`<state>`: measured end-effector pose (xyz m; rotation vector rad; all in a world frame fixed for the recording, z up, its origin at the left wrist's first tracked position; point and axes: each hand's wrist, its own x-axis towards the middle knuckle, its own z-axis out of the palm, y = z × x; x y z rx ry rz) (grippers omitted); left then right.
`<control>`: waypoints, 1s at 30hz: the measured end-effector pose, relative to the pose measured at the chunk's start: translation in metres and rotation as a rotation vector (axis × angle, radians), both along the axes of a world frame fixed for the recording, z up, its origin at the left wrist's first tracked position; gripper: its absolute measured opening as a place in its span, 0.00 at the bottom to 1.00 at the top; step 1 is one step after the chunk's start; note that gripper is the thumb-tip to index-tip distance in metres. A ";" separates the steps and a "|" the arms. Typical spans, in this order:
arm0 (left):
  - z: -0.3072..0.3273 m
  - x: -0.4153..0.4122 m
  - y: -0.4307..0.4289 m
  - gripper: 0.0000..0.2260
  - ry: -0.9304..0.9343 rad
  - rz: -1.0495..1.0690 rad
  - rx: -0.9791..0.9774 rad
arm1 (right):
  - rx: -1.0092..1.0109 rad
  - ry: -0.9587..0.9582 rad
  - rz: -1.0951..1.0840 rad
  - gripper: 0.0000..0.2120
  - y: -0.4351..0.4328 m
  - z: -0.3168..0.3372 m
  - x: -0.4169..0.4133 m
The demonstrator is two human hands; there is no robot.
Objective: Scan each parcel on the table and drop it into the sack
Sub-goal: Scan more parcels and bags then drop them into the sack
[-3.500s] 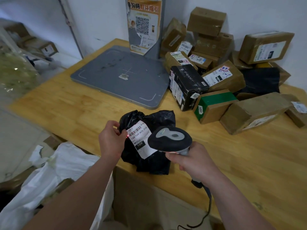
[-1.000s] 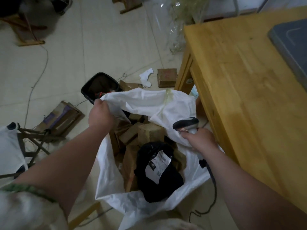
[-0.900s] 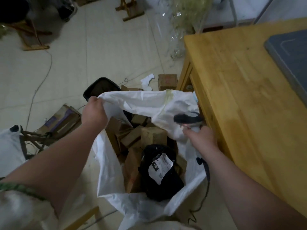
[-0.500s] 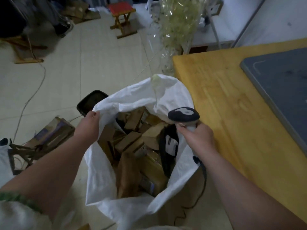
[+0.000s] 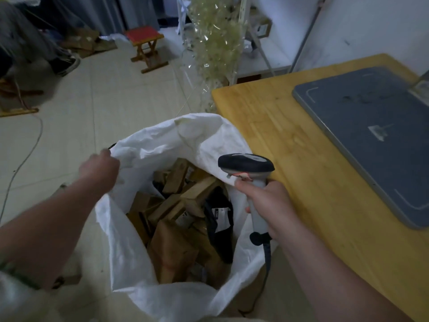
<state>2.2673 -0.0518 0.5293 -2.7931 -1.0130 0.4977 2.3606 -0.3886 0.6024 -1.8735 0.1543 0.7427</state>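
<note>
A white sack stands open on the floor beside the wooden table. My left hand grips its left rim. My right hand holds the black and grey barcode scanner by its handle, over the sack's right rim. Inside the sack lie several brown cardboard parcels. A black bag parcel with a white label lies among them on the right. No parcels on the table show in this view.
A grey scale plate lies on the table at the right. The scanner's cable hangs down past the sack. A red-topped folding stool and a cellophane-wrapped bundle stand on the tiled floor beyond.
The black bag parcel went from the table into the sack. My left hand pulled the sack's rim up and my view has swung up toward the table.
</note>
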 end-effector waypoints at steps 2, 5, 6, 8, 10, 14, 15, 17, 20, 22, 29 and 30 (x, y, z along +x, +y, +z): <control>0.029 0.018 0.008 0.11 -0.068 -0.015 0.070 | 0.030 0.029 -0.007 0.08 -0.004 0.001 -0.004; 0.051 0.032 0.001 0.15 -0.071 -0.109 -0.052 | -0.010 0.068 0.008 0.12 -0.008 -0.006 -0.016; 0.046 0.033 -0.013 0.17 -0.060 -0.133 -0.137 | -0.021 0.065 0.002 0.13 -0.009 -0.009 -0.017; 0.030 0.031 -0.049 0.19 -0.065 -0.137 -0.296 | -0.030 0.054 -0.022 0.13 -0.014 -0.013 -0.014; 0.018 0.033 -0.087 0.17 -0.079 -0.134 -0.410 | -0.042 0.045 -0.054 0.13 -0.020 -0.015 -0.007; 0.024 0.042 -0.134 0.16 -0.154 -0.204 -0.514 | -0.044 0.061 -0.097 0.15 -0.040 -0.022 -0.002; 0.028 0.047 -0.144 0.17 -0.175 -0.233 -0.525 | -0.033 0.070 -0.109 0.15 -0.046 -0.022 -0.002; 0.040 0.057 -0.165 0.20 -0.218 -0.278 -0.542 | -0.008 0.078 -0.133 0.16 -0.062 -0.020 -0.003; 0.061 0.082 -0.205 0.21 -0.306 -0.350 -0.598 | 0.074 0.064 -0.194 0.12 -0.095 -0.004 -0.004; 0.075 0.104 -0.240 0.22 -0.339 -0.459 -0.645 | 0.105 0.007 -0.258 0.09 -0.126 0.012 -0.006; 0.117 0.167 -0.404 0.19 -0.330 -0.823 -0.821 | 0.161 -0.139 -0.702 0.08 -0.265 0.038 -0.007; 0.120 0.174 -0.428 0.19 -0.318 -0.871 -0.840 | 0.165 -0.149 -0.778 0.08 -0.284 0.038 -0.006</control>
